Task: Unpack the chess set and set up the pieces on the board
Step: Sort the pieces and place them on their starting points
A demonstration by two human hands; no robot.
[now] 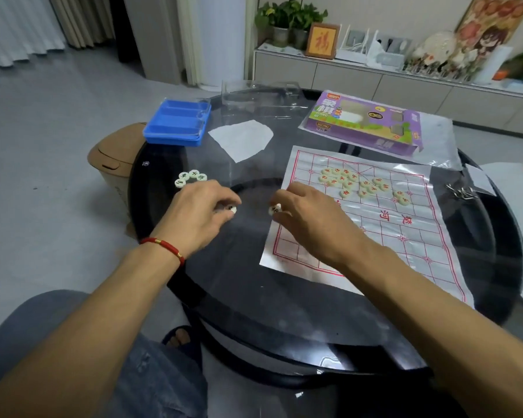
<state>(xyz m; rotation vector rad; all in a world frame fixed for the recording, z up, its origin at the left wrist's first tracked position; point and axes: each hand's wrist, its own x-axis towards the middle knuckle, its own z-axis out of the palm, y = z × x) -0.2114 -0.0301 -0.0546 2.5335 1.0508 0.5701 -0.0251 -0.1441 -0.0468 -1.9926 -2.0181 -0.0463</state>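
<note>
Left hand (198,212) pinches a black-marked piece (232,209) and right hand (310,218) pinches another piece (274,209) over mid-table (239,297), beside the left edge of the paper board (405,236), with red pieces (363,184) heaped at the board's far end, black pieces (191,178) near the table's left edge, blue tray (177,122) at far-left edge.

Open dark glass is lying at six o'clock on the round black glass table (254,300), giving hands free passage. A cluster of pale round black-lettered pieces (190,178) is sitting at ten o'clock, the blue plastic tray (177,122) beyond it. At two o'clock, pale red-lettered pieces (364,184) are crowding the white red-lined paper board (405,236); the purple cardboard box (364,123) is blocking one o'clock.
</note>
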